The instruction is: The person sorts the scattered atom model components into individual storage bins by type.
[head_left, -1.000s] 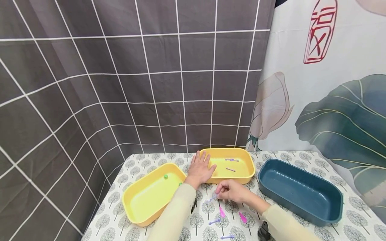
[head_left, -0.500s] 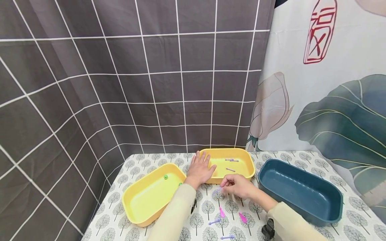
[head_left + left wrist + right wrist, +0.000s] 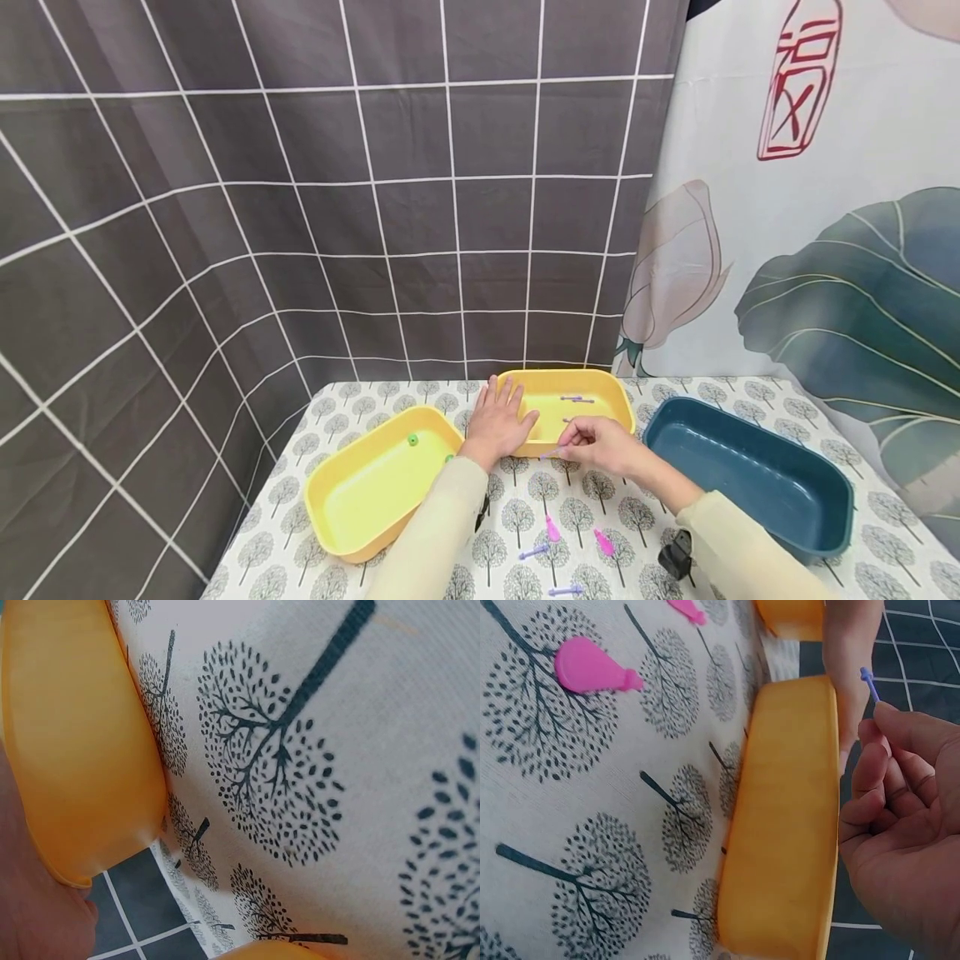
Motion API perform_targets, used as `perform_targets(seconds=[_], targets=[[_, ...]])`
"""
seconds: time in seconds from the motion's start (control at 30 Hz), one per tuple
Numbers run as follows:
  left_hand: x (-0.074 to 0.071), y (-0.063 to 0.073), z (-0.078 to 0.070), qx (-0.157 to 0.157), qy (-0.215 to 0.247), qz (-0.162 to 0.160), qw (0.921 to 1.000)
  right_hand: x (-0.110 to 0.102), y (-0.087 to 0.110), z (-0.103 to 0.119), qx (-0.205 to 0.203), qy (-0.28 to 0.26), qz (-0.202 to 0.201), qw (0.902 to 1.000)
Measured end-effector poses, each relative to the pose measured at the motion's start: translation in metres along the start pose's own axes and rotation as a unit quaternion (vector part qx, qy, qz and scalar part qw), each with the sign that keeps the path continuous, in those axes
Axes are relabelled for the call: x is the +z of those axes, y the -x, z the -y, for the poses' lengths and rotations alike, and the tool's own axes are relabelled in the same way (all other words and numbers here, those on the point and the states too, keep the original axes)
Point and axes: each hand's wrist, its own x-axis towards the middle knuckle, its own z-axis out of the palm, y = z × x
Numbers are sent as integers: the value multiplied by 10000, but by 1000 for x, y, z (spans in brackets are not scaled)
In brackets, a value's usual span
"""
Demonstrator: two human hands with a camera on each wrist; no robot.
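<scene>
My right hand [image 3: 598,443] pinches a small purple stick with knobbed ends [image 3: 551,453] between thumb and fingers, just above the near rim of the far yellow bin [image 3: 542,412]. In the right wrist view this purple stick [image 3: 870,685] points away from the fingertips. Several similar purple sticks [image 3: 577,399] lie in that bin, partly hidden by the hand. My left hand [image 3: 497,423] rests with spread, straight fingers on the bin's left rim. The left wrist view shows the bin's outer wall [image 3: 82,735] beside part of the hand.
Two pink bulb-shaped pieces [image 3: 604,542] and two purple sticks [image 3: 533,552] lie on the tree-print cloth in front. A second yellow bin [image 3: 360,500] with small green pieces [image 3: 412,439] stands left. To the right is a dark blue bin [image 3: 750,475].
My right hand has lifted the purple stick from over the cloth and moved it up and rightward to the far yellow bin's near rim. The left hand stays put.
</scene>
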Motion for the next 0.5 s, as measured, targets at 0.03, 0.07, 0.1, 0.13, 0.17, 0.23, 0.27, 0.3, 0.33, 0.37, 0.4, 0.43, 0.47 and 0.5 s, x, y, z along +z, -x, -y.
perform_targets(seconds=[0.03,0.07,0.1,0.13,0.17,0.23,0.27,0.3,0.33,0.37,0.4,0.43,0.47,0.5], targets=[[0,0,0,0,9,8,10000,-1,-1,-1,5,19,-20,10000],[0,0,0,-3,11,18,10000,-3,-2,-2,-2,27,-36,10000],[0,0,0,-7,19,28,10000,-4,-2,-3,-13,11,-55,10000],[0,0,0,-9,20,41,10000,-6,-3,-3,-20,-18,-69,10000],[-1,0,0,-8,21,35,10000,-8,-3,-3,3,-44,-97,9999],[-2,0,-1,-3,34,32,10000,-10,-4,-4,74,-139,-162,9997],[-2,0,-1,-7,29,32,10000,-12,-5,-3,92,-170,-205,9996],[-2,0,0,-6,35,28,10000,-13,-5,-3,154,-213,-261,9993],[-2,0,0,-3,41,29,10000,-14,-5,-2,229,-242,-312,9990],[-1,0,0,-7,51,29,10000,-15,-5,-3,306,-242,-372,9985],[-1,0,0,-9,75,30,10000,-17,-5,-3,372,-211,-431,9982],[-1,0,0,-10,95,30,9999,-18,-5,-3,436,-197,-485,9977],[-1,0,0,-14,99,43,9999,-19,-5,-3,471,-145,-529,9974],[-1,1,0,-11,117,40,9999,-21,-5,-3,533,-108,-576,9969]])
